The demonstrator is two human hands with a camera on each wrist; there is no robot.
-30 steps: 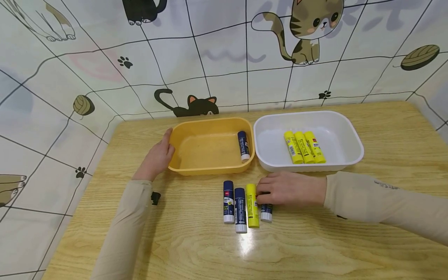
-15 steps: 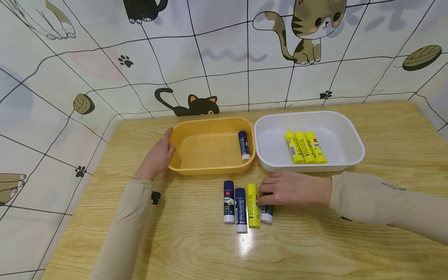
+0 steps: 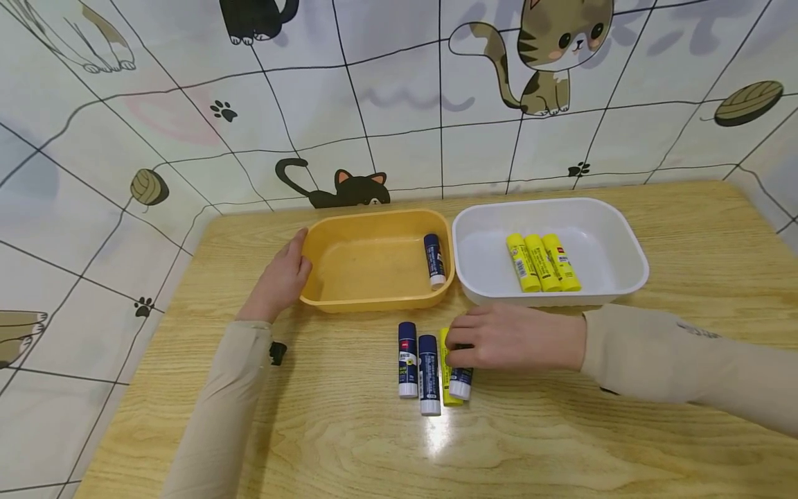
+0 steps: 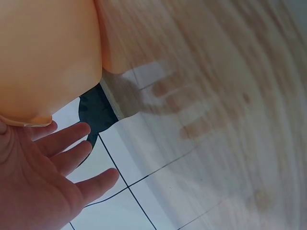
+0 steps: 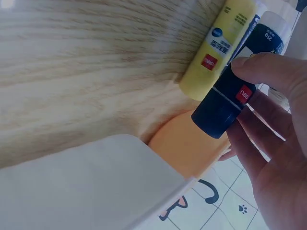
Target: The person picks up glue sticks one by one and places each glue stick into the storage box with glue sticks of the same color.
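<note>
My right hand (image 3: 514, 337) pinches a navy glue stick (image 5: 242, 79) with a white base between thumb and fingers. In the head view, that stick overlaps the yellow glue stick (image 3: 446, 346) lying on the table. To the left lie two navy glue sticks (image 3: 408, 360) side by side. My left hand (image 3: 277, 281) touches the left end of the orange bin (image 3: 374, 305), its fingers spread out loosely below the rim in the left wrist view. Inside that bin, one navy glue stick (image 3: 434, 261) rests by the right wall.
Right beside the orange bin stands a white bin (image 3: 614, 242) with three yellow glue sticks (image 3: 542, 263) in it. Both bins stand near the back of the wooden table (image 3: 349, 436), before a cat-patterned backdrop (image 3: 399, 90).
My right hand has shifted slightly left with the navy glue stick, which now overlaps the yellow one. My left hand stays at the orange bin.
</note>
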